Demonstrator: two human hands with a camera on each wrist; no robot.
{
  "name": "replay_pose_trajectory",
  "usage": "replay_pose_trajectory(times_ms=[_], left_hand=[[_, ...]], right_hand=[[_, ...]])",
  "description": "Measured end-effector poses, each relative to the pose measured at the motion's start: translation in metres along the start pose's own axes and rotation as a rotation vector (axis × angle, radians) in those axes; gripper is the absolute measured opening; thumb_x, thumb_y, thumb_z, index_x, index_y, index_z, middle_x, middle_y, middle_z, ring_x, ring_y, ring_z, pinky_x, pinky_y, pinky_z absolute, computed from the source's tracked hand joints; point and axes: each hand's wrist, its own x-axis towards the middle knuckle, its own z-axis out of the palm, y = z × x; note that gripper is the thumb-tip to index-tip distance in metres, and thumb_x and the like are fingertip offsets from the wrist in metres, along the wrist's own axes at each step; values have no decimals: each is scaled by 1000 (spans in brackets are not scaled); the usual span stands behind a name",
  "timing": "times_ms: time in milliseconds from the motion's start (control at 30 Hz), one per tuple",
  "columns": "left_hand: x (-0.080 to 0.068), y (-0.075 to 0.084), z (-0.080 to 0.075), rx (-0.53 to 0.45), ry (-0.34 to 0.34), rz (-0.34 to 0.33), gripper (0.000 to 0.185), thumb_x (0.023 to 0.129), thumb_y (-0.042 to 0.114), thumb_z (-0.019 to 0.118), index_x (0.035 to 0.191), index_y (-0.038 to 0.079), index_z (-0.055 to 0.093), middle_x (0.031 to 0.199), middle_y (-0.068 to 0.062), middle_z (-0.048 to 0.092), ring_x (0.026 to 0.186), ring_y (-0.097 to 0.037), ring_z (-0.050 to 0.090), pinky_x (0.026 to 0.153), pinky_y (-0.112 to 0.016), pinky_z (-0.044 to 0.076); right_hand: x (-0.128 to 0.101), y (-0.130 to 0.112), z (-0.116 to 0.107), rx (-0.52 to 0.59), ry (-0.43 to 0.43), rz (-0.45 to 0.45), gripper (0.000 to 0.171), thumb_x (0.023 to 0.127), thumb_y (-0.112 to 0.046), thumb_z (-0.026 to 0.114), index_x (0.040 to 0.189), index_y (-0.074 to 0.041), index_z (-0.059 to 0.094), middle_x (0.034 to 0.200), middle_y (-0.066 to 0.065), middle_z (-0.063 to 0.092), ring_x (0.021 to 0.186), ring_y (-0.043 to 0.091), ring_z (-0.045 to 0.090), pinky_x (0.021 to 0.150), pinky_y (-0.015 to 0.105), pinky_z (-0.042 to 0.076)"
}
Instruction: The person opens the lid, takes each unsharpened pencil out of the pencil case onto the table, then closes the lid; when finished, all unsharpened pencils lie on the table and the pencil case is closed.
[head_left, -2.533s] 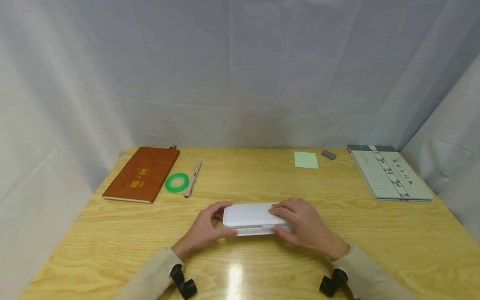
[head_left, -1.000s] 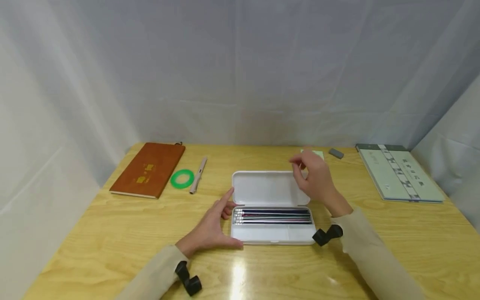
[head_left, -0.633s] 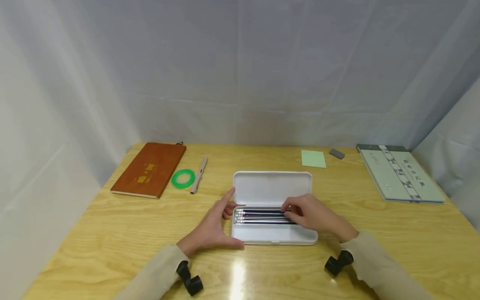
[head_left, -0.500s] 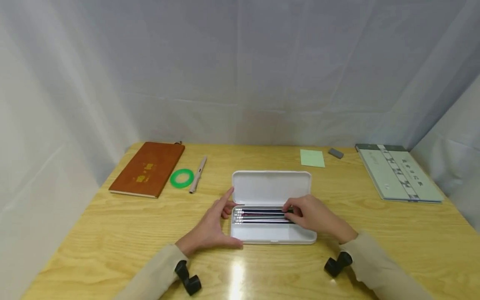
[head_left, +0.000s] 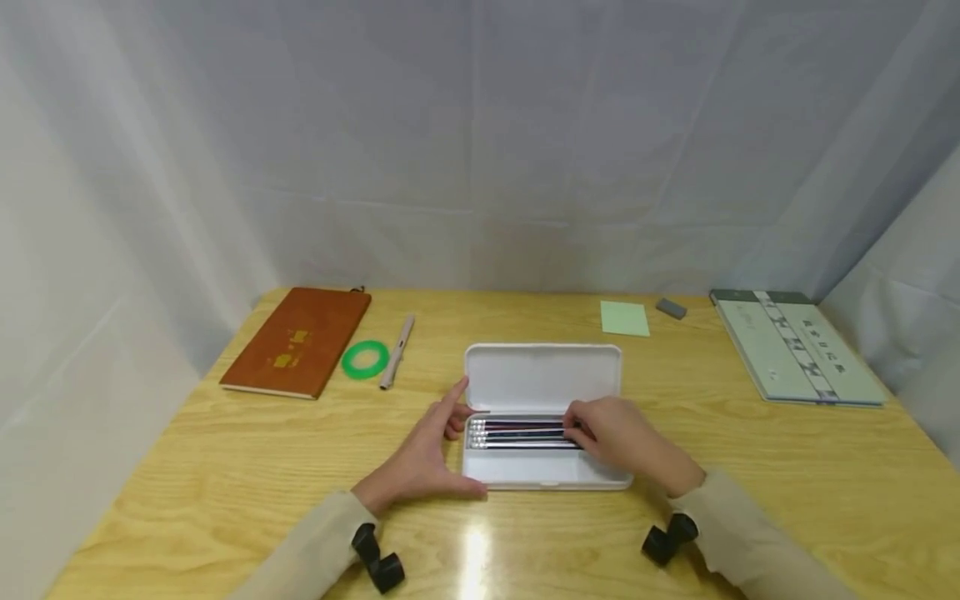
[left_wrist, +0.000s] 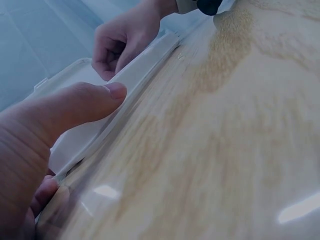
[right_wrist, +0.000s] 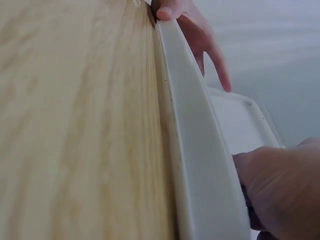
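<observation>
White pencil case [head_left: 545, 475] lies open at the lower centre of the head view on the wooden table [head_left: 225, 467], its lid [head_left: 542, 377] folded back and a row of dark pencils [head_left: 517, 433] in the tray. At its left end the left hand [head_left: 423, 454] rests with relaxed fingers, thumb along the front edge and forefinger up by the hinge. From the right, the right hand [head_left: 626, 442] curls its fingers onto the pencils, pinching them.
</observation>
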Motion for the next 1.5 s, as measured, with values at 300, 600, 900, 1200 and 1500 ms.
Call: replay_pose_trajectory(times_ms=[300, 600, 900, 1200, 1500], left_hand=[[-1, 2, 2, -12, -22, -18, 135, 52, 37, 94, 156, 22, 9, 127, -1, 51, 99, -13, 44, 89, -27, 42], [0, 0, 1, 9, -16, -7, 135, 53, 37, 94, 156, 22, 8, 128, 0, 51, 99, -13, 44, 89, -26, 42], [-1, -2, 0, 10, 1, 4, 135, 53, 35, 95, 156, 20, 10, 126, 0, 52, 98, -12, 44, 88, -26, 42], [-1, -2, 1, 12, -1, 7, 135, 53, 36, 94, 156, 20, 10, 126, 0, 52, 98, -13, 44, 89, -25, 42], [0, -1, 1, 8, -7, 9, 134, 53, 35, 94, 156, 22, 9, 126, 0, 51, 98, -13, 44, 88, -26, 42]], right_hand=[[-35, 27, -20, 40, 110, 117, 6, 86, -11, 71, 86, -12, 66, 59, -12, 47, 52, -3, 34, 49, 19, 33], [-104, 86, -36, 33, 186, 282, 8, 83, -10, 73, 84, -14, 67, 58, -15, 40, 52, -5, 30, 48, 20, 29], [-131, 116, -38, 39, 148, 285, 13, 81, -7, 75, 83, -18, 67, 61, -19, 45, 54, -6, 34, 49, 20, 32], [-88, 85, -30, 136, 126, 238, 10, 83, -8, 73, 86, -15, 68, 61, -16, 43, 54, -5, 35, 49, 19, 33], [-19, 34, -10, 272, -12, 50, 5, 89, -13, 69, 93, -14, 69, 62, -14, 47, 54, -4, 36, 50, 18, 35]])
